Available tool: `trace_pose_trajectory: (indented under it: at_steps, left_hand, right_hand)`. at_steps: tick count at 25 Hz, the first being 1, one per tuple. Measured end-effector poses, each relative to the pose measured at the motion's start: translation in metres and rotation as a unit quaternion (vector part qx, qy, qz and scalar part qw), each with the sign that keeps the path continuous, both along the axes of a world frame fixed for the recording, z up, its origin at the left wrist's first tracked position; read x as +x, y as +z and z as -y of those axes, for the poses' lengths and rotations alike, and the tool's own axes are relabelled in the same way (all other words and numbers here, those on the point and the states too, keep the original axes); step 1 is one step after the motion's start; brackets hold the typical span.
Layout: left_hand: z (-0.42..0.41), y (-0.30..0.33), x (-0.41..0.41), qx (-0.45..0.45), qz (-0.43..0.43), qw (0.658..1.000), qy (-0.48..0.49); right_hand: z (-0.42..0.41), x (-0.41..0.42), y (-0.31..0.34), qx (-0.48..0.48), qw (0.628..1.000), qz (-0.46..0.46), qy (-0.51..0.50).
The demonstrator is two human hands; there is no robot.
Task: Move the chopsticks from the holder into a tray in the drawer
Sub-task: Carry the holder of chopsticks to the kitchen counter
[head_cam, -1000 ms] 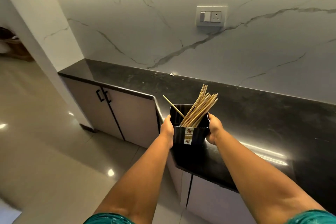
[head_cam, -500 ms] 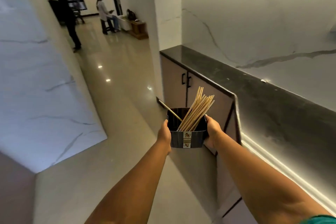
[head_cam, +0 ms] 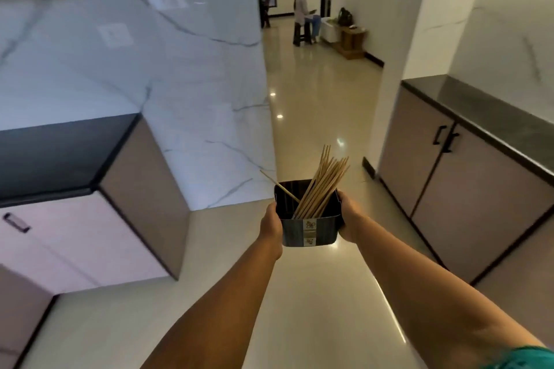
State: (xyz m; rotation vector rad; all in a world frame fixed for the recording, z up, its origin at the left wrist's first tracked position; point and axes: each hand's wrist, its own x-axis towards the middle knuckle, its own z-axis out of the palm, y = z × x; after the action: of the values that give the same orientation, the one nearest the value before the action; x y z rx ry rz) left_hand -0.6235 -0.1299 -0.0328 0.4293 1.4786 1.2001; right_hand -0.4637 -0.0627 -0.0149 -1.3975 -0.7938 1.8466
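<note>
A dark square holder (head_cam: 310, 232) with a small label on its front hangs in the air over the glossy floor, carried between both hands. My left hand (head_cam: 271, 223) grips its left side and my right hand (head_cam: 349, 219) grips its right side. Several wooden chopsticks (head_cam: 325, 184) lean to the right inside it, and one single chopstick (head_cam: 278, 186) leans out to the left. No drawer tray is in view.
A cabinet unit with a black top (head_cam: 90, 159) and a drawer handle (head_cam: 16, 222) stands at the left. A dark counter (head_cam: 494, 108) over cabinet doors runs along the right. A person (head_cam: 302, 16) sits on a stool far down the hallway.
The view has swung left, away from the dark counter and its marble wall toward the hallway and the left cabinet. Both hands still carry the holder in front of me.
</note>
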Motion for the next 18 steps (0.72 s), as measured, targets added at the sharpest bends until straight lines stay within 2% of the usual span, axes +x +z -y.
trace_pose_trajectory:
  at_steps: [5,9,14,18]
  left_hand:
    - [0.095,0.001,-0.145,0.004,-0.011,0.994,0.106]
    - [0.184,0.006,-0.238,-0.003,-0.024,0.975,0.221]
    - [0.300,0.015,-0.324,0.009,-0.008,0.930,0.368]
    - [0.388,0.019,-0.377,0.009,-0.020,0.884,0.467]
  right_hand:
    - [0.063,-0.165,-0.003,0.012,0.994,0.000,0.104]
    - [0.123,-0.283,-0.003,0.017,0.978,0.014,0.206]
    - [0.210,-0.412,0.005,0.039,0.932,-0.007,0.360]
    - [0.286,-0.502,0.008,0.026,0.896,-0.005,0.443]
